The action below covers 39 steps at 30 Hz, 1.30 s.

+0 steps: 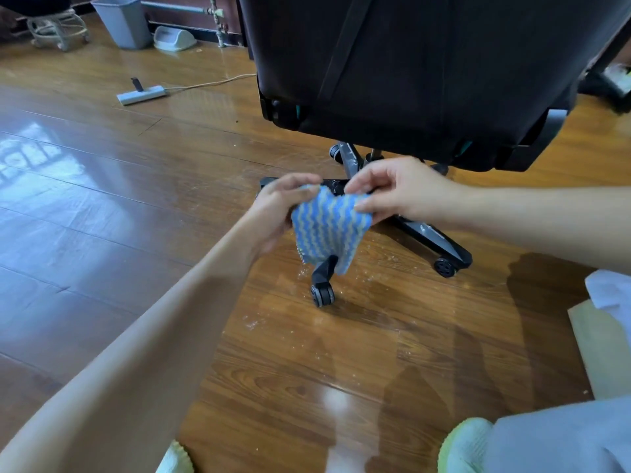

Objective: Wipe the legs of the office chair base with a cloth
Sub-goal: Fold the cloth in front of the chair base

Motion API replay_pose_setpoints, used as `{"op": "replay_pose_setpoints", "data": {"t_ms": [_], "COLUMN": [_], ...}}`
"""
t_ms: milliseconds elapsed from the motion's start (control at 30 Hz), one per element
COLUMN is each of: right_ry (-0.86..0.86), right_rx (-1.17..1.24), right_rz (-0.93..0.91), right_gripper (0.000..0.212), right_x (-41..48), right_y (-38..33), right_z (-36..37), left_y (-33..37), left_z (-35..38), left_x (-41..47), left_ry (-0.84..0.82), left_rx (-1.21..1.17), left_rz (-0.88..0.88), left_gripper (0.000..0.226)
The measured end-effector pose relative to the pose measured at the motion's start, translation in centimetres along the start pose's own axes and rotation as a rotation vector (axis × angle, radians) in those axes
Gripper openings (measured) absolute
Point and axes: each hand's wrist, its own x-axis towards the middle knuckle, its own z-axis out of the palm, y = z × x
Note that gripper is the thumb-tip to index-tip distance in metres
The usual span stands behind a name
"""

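Note:
A blue cloth (329, 227) with pale wavy stripes hangs between both hands, above the chair base. My left hand (278, 209) grips its left upper edge and my right hand (397, 191) pinches its right upper corner. Below the cloth, a black chair leg (322, 273) ends in a castor (322, 295) on the floor. Another leg (433, 238) runs out to the right toward a second castor (445, 267), and a grey leg (349, 158) points away. The black chair seat and back (426, 70) fill the upper frame and hide the base's hub.
Glossy wooden floor (136, 199) with white crumbs near the castor. A power strip (141, 95) and its cord lie at the left, with a grey bin (123, 20) and a wicker stool (58, 27) beyond. My knee (563, 438) and a white cloth (611, 295) are at the right.

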Motion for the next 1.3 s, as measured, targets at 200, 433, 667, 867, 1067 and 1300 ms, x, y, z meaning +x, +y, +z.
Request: {"op": "replay_pose_setpoints", "data": {"t_ms": [200,433,667,867,1067,1300], "right_ry": [0.057,0.158,0.187,0.352,0.063,0.487], "right_rx": [0.595,0.828,0.834,0.821,0.621,0.438], "right_rz": [0.357,0.685,0.699,0.667,0.562,0.471], "right_gripper": [0.075,0.018,0.04,0.007,0.032,0.017], "right_x": [4.1,2.9,5.5,9.0,10.0,8.7], "right_y": [-0.8,10.6,11.8,11.7,11.2,13.3], "right_z": [4.5,19.8,20.5,18.0,13.3,9.2], "left_y": [1.1,-9.3,-11.8,-7.8,-5.3,-6.0], "left_z": [-1.1,-5.1,-6.5,-5.5,-3.9,-1.7], "left_x": [0.4,-3.5,-2.5,2.8,6.1,7.5], "left_ry": [-0.026,-0.075,-0.044,-0.006,-0.037,0.128], "left_rx": [-0.353,-0.206,-0.032,0.223,0.329,0.217], "left_rz": [-0.254,-0.55,-0.363,-0.251,-0.207,-0.268], "left_gripper": [0.078,0.033,0.038,0.03,0.043,0.045]}}
